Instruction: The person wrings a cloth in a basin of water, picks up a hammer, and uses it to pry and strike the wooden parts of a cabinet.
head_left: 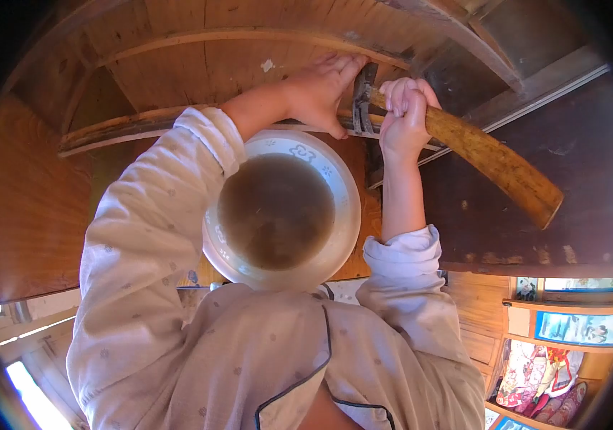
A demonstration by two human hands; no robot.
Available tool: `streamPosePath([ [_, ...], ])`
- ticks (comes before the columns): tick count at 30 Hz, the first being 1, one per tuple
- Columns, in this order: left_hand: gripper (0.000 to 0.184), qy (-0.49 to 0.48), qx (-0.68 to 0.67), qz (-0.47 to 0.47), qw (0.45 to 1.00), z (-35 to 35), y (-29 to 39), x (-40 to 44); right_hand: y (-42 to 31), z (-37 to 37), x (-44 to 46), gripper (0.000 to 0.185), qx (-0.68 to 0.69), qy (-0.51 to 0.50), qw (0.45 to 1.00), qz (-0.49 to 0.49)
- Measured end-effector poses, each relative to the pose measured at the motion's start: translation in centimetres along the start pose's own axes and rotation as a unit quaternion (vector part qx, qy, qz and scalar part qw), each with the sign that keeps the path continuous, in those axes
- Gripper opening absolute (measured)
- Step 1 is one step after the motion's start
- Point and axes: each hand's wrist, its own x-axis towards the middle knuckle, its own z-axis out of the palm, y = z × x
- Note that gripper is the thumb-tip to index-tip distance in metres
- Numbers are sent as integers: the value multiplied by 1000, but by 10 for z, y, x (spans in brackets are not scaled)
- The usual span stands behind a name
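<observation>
My right hand [405, 118] is wrapped around the wooden handle of a claw hammer [496, 156], close to its dark metal head. The thick handle slants down to the right past my wrist. The head stands upright against a wooden rail, its forked end pointing down. My left hand [319, 94] lies on the wooden boards [238, 68] just left of the hammer head, fingers stretched toward it and thumb lower down near the rail. Whether the left fingertips touch the metal is hard to see. Below the left forearm is a white basin [353, 215] holding brownish water.
Curved wooden ribs [249, 34] cross the boards above my hands. A dark brown panel [536, 186] fills the right side. At lower right, wooden shelves [514, 344] hold pictures and patterned cloth items. Bright openings show at lower left.
</observation>
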Motion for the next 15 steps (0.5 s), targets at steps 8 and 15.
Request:
streamPosePath([
  [8,126,-11,-19,-30,999,4,1,-5,1,-3,-14,30,25,-34,999,-29],
  [15,125,-26,9,-40,999,-3,5,-7,-4,2,-15,29,-13,-22,999,-36],
])
